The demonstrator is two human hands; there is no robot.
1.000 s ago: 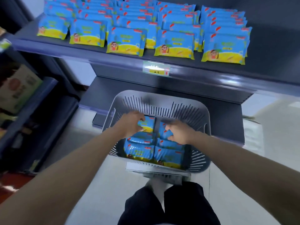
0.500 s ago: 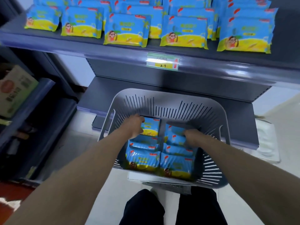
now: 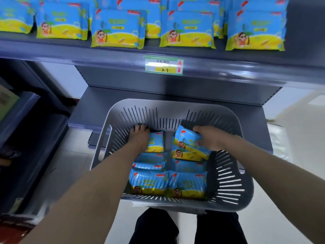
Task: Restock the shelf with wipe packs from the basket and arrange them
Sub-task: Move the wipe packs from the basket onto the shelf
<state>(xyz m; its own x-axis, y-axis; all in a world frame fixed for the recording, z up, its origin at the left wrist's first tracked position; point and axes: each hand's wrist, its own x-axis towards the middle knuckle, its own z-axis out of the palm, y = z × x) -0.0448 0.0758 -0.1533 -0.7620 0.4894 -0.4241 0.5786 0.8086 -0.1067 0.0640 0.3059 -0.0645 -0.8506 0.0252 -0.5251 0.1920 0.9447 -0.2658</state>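
Observation:
A grey slotted basket (image 3: 228,182) sits in front of me with two columns of blue and yellow wipe packs (image 3: 168,184) inside. My right hand (image 3: 209,138) grips one wipe pack (image 3: 187,138) at the back right of the basket and has it tilted up above the others. My left hand (image 3: 140,136) reaches into the back left corner with its fingers closed on the far end of another wipe pack (image 3: 156,141), which lies flat. Above, the shelf (image 3: 105,55) carries rows of the same packs (image 3: 117,29).
A green and yellow price tag (image 3: 164,65) reading 29 is clipped to the shelf's front rail. A lower dark shelf (image 3: 98,106) lies behind the basket. Another shelving unit (image 3: 26,120) stands at the left. My dark trouser legs (image 3: 156,228) show below the basket.
My right hand has lifted and tilted a pack up from the back right stack. My left hand slid further back over its pack. The view has moved closer to the shelf and basket.

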